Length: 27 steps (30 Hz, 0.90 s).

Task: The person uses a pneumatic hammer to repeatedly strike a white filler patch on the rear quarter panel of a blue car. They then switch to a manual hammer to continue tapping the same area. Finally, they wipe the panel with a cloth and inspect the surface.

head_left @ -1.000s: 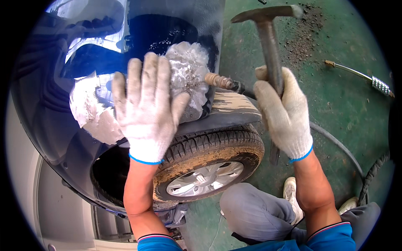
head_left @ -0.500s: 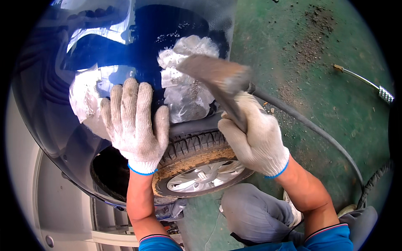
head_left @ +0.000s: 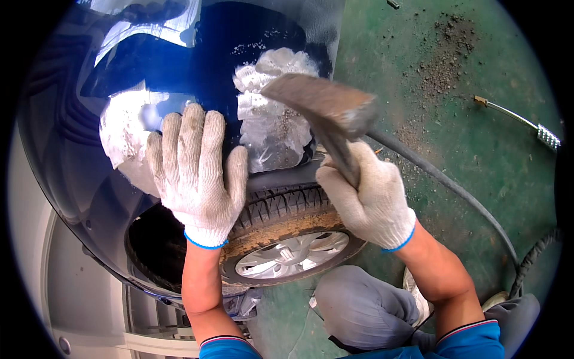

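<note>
A rust-brown steel hammer (head_left: 320, 102), the only one, hangs in front of the right-hand of two rough silvery-white patches (head_left: 275, 119) on a glossy dark-blue car panel (head_left: 221, 36); whether its head touches cannot be told. The right hand (head_left: 371, 197), in a white knitted glove with blue trim, has its fingers curled closely round the handle. The left hand (head_left: 200, 173), gloved alike, lies flat on the panel over the edge of the left-hand patch, fingers extended and slightly spread, thumb apart, gripping nothing. One black tyre (head_left: 281, 206) on a silver spoked wheel (head_left: 293, 257) sits below. One grey hose (head_left: 445, 179) and one silvery rod with a brass-coloured tip (head_left: 514, 113) lie at the right, with dark grit (head_left: 448, 54) scattered on the green floor (head_left: 490, 197).
</note>
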Each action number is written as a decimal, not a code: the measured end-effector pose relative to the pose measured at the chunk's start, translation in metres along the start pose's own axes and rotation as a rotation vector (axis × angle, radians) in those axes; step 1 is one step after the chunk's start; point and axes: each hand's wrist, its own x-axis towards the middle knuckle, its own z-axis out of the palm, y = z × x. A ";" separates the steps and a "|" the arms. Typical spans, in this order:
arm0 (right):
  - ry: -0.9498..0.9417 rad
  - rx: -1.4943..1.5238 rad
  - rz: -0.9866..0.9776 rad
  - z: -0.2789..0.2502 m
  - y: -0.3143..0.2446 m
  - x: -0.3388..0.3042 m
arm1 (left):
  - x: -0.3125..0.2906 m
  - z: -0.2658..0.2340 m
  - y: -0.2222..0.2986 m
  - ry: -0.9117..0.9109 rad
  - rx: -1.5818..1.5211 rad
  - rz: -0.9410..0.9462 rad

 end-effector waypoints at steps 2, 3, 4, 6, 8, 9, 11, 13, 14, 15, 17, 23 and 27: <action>-0.160 -0.218 0.059 0.007 0.011 0.004 | 0.000 0.001 0.000 0.007 0.000 0.003; -0.148 -0.205 0.046 0.003 0.011 0.003 | 0.001 -0.001 0.001 -0.014 0.000 0.002; -0.135 -0.192 0.032 0.000 0.009 0.001 | 0.001 -0.005 0.003 -0.034 0.000 0.001; -0.046 -0.070 0.024 0.001 0.002 -0.001 | 0.001 -0.008 0.002 -0.062 0.003 0.001; -0.045 -0.053 0.035 0.002 0.004 -0.001 | 0.001 -0.007 0.002 -0.052 -0.002 -0.004; -0.089 -0.097 0.050 0.005 0.012 -0.001 | 0.000 -0.007 0.003 -0.053 -0.004 -0.009; -0.082 -0.086 0.057 0.003 0.012 -0.001 | 0.000 -0.007 0.003 -0.058 0.002 -0.015; -0.059 -0.040 0.085 0.000 0.006 -0.001 | 0.003 -0.007 0.002 -0.047 0.004 -0.008; -0.046 -0.010 0.112 -0.002 0.004 -0.001 | 0.003 -0.006 0.003 -0.044 -0.004 -0.010; -0.052 -0.003 0.123 0.002 0.010 -0.002 | 0.001 -0.004 0.003 -0.032 -0.019 -0.008; -0.106 -0.131 0.069 0.006 0.019 -0.004 | 0.001 -0.006 0.003 -0.055 -0.014 -0.012; -0.111 -0.059 0.069 0.006 0.018 0.004 | 0.006 -0.006 0.010 -0.071 0.010 -0.003; -0.054 -0.046 0.119 0.000 0.017 0.001 | 0.024 -0.006 0.018 -0.124 0.040 0.016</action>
